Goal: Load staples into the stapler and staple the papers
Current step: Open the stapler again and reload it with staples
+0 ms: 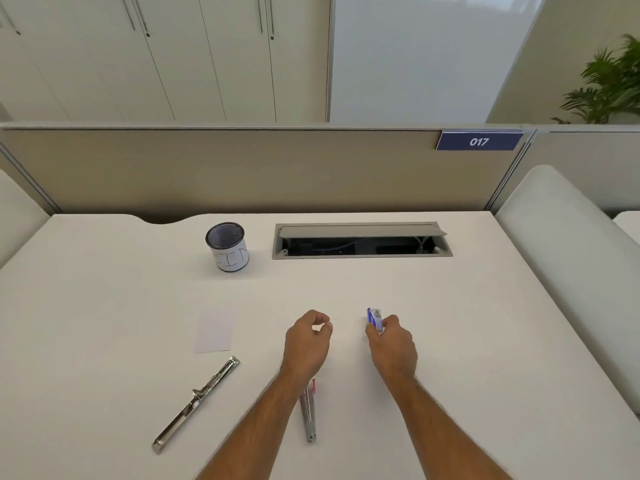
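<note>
Right hand [391,344]: fingers pinching staple box [374,318], likely for extracting staples | left hand [306,341]: fingers curling, holding nothing | stapler [195,405]: lying opened flat on tabletop [104,306], seemingly awaiting loading | papers [214,329]: lying beside.

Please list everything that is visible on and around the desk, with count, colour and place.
paper: one, white, desk left of centre
stapler part: one, chrome, opened flat, near left
second metal piece: one, silver with red tip, partly under left forearm
staple box: one, blue, in right hand
mesh cup: one, black with white label, far left
cable hatch: one, grey, lid raised, far centre
sign 017: one, blue, on partition
plant: one, green, far right
left hand: fingers curled, seemingly empty
right hand: holds the box
</note>
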`<control>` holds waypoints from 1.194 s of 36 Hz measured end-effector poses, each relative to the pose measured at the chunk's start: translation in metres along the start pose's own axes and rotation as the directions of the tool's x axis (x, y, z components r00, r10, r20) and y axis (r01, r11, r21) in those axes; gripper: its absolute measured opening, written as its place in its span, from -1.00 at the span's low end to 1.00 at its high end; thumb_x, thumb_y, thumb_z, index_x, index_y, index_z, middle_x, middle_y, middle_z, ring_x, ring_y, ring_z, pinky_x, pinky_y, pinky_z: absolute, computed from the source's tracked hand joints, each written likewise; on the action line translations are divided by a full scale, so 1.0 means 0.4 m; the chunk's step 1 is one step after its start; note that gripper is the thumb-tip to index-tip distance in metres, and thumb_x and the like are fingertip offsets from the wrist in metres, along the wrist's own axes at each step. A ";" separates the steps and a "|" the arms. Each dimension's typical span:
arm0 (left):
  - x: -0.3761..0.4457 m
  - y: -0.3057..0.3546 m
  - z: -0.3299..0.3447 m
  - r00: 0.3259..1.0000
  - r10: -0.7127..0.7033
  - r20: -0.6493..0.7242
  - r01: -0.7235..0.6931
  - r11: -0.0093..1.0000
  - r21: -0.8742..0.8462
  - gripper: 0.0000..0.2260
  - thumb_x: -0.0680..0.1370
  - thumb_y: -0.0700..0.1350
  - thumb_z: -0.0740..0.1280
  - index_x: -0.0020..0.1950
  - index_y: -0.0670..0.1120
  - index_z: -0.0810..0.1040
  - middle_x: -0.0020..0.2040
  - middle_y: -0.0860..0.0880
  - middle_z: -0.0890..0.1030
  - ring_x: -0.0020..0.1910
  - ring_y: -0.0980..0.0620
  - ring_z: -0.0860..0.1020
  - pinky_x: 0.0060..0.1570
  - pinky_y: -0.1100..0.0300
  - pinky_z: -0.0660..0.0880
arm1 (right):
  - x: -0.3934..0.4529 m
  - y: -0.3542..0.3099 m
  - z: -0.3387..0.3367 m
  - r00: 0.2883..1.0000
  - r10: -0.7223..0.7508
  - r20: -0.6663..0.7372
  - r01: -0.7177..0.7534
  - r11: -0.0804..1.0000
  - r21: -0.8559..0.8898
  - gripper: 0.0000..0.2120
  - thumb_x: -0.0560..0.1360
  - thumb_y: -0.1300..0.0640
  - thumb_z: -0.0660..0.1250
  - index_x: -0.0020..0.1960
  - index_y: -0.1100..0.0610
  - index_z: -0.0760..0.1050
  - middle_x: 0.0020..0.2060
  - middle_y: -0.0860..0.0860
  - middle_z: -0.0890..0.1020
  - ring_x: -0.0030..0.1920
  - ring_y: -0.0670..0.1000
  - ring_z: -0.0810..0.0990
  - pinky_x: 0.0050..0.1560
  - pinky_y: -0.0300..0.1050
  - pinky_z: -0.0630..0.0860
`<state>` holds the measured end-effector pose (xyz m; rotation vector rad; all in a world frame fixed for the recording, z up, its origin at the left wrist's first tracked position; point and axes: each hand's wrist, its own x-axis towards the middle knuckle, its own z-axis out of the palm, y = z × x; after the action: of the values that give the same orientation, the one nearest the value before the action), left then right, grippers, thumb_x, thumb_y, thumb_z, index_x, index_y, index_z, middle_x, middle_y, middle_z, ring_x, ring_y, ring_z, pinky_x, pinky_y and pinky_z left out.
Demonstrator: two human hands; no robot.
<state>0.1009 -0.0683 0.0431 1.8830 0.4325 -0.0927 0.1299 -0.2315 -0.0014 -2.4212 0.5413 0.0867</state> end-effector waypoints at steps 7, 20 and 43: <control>0.006 0.004 0.019 1.000 -0.006 -0.011 0.007 1.000 0.028 -0.90 0.61 -0.12 0.31 0.03 0.00 0.62 -0.01 -0.04 0.67 -0.09 -0.04 0.67 0.02 -0.02 0.66 | 0.016 0.015 0.001 0.999 0.022 0.046 -0.020 0.999 -0.047 -0.75 0.61 -0.07 0.23 0.04 0.14 0.41 -0.20 0.02 0.57 -0.18 0.12 0.58 -0.20 -0.07 0.47; 0.002 -0.012 0.013 1.000 -0.003 -0.006 0.003 1.000 -0.006 -0.89 0.58 -0.17 0.38 0.09 -0.04 0.58 -0.03 0.01 0.64 -0.09 -0.03 0.64 0.00 -0.09 0.66 | -0.016 -0.019 0.000 0.984 0.172 0.044 -0.169 0.829 0.532 -0.70 0.57 -0.13 0.34 0.00 0.13 0.54 -0.23 0.02 0.67 -0.28 0.00 0.64 -0.31 -0.15 0.52; -0.080 -0.107 -0.250 0.987 -0.001 -0.160 -0.008 0.999 -0.053 -0.98 0.50 -0.23 0.43 -0.11 -0.13 0.63 -0.22 -0.04 0.70 -0.24 0.01 0.69 -0.29 0.25 0.64 | -0.292 -0.324 0.140 0.777 -0.143 0.613 -0.544 0.340 0.767 -0.55 0.68 -0.10 0.20 0.20 0.31 0.50 0.04 0.24 0.70 -0.12 0.14 0.77 -0.29 -0.09 0.63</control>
<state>0.0420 0.0285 0.0485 1.8448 0.5361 0.0729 0.0794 -0.0641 0.0528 -1.0262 0.4207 0.5018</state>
